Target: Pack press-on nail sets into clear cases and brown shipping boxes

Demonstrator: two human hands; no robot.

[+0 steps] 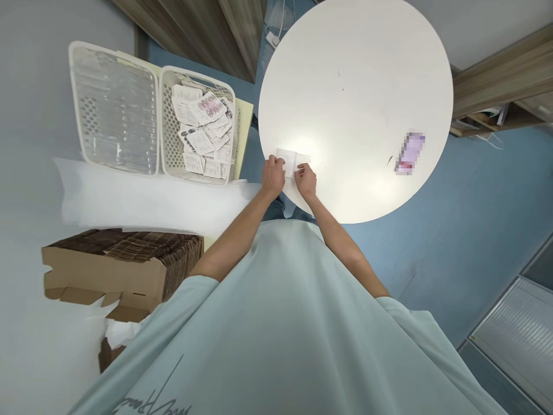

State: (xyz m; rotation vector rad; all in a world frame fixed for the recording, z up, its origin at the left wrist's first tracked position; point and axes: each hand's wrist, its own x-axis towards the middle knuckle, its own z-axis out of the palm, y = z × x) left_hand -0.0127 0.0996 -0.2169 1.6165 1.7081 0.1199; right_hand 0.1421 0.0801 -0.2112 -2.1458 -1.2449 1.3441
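Note:
On the near left edge of a round white table (354, 69), my two hands work at a small white folded sheet (287, 157), thin and roughly square. My left hand (273, 176) has its fingers closed on the sheet's left side. Fingers pinched together, my right hand (306, 181) grips its right edge. A pale flat strip (304, 158) sticks out to the right of the sheet, just past the right fingertips. Whether anything lies inside the folded sheet I cannot tell.
To the left stand a white basket (170, 124) of printed cards, several with dark or pink oval items, and another basket (78, 86) of clear plastic packs. White sheeting (151, 202) and stacked flat cardboard boxes (108, 274) lie nearer. A blurred purple object (410, 153) rests on the table's right.

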